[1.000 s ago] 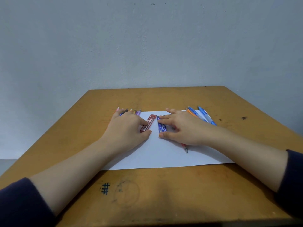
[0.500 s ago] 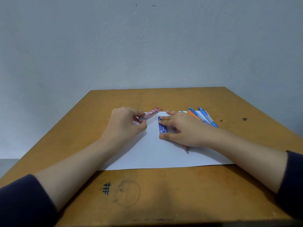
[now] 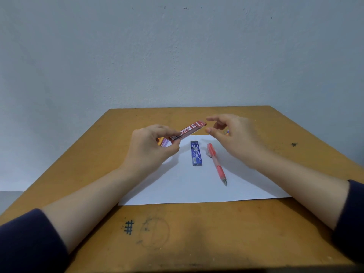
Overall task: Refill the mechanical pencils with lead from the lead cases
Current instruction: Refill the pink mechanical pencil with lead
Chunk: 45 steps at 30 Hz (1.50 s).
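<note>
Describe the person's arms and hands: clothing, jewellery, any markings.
Both arms wear dark navy long sleeves, the left sleeve and the right sleeve, which leave the forearms bare. The left hand and the right hand are bare too: no gloves, rings, watch or bracelet show, and no markings are visible.

Lead case [image 3: 196,153] just left of pencil [image 3: 216,164] — both on paper [image 3: 197,191]

A scuffed wooden table [image 3: 197,243] against a pale grey wall [image 3: 177,56].
</note>
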Tool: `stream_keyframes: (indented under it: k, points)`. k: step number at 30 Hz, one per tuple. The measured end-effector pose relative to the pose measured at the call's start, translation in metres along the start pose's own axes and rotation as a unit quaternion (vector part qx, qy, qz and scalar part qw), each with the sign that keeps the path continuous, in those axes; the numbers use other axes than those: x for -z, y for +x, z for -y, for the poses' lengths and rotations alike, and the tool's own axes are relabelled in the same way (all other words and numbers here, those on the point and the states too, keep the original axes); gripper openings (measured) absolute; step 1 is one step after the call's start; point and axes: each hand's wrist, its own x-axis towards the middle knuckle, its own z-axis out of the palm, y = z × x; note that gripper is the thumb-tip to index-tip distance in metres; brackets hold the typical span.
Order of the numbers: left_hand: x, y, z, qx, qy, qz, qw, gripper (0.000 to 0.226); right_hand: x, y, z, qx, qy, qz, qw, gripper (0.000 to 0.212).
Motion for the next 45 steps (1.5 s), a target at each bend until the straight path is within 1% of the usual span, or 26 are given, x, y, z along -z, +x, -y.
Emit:
stream_keyframes:
  k: [5,10,18,21,24,28,33,35,38,42,45]
  points:
    - [0.0,0.0,0.003,-0.024,-0.032,0.003,0.999,0.02,-0.002,0.002,-0.004,-0.016,0.134,-0.008,0.991,0.016]
    - [-0.001,0.001,0.007,-0.011,-0.052,0.013,0.998,0.018,-0.005,0.004,-0.007,-0.029,0.22,0.007,0.975,0.023]
    - [-0.002,0.001,0.008,-0.025,-0.072,0.013,0.997,0.021,-0.001,0.005,-0.008,-0.026,0.282,0.031,0.959,0.027]
    - [-0.003,0.001,0.007,-0.039,-0.072,0.006,0.997,0.02,0.0,0.004,-0.007,-0.025,0.304,0.024,0.952,0.026]
    - [-0.002,0.001,0.008,-0.049,-0.05,0.005,0.997,0.018,0.004,0.006,-0.009,-0.024,0.302,0.012,0.953,0.026]
    - [0.0,0.002,0.008,-0.051,-0.041,0.001,0.998,0.02,0.004,0.007,-0.009,-0.021,0.303,0.022,0.952,0.026]
    - [-0.001,0.001,0.007,-0.054,-0.061,-0.02,0.996,0.019,-0.001,0.005,-0.007,-0.021,0.355,0.02,0.934,0.022]
    - [-0.003,0.0,0.007,-0.052,-0.073,-0.021,0.996,0.02,-0.003,0.004,-0.006,-0.024,0.385,0.033,0.922,0.026]
    - [-0.005,-0.002,0.003,-0.056,-0.085,-0.013,0.995,0.022,-0.007,0.001,-0.002,-0.038,0.419,0.056,0.905,0.03]
    - [-0.007,-0.007,-0.007,-0.047,-0.108,0.01,0.993,0.024,-0.015,-0.005,0.005,-0.054,0.451,0.057,0.889,0.026]
    - [-0.008,-0.01,-0.011,-0.04,-0.113,0.02,0.993,0.029,-0.016,-0.007,0.009,-0.057,0.457,0.062,0.885,0.024]
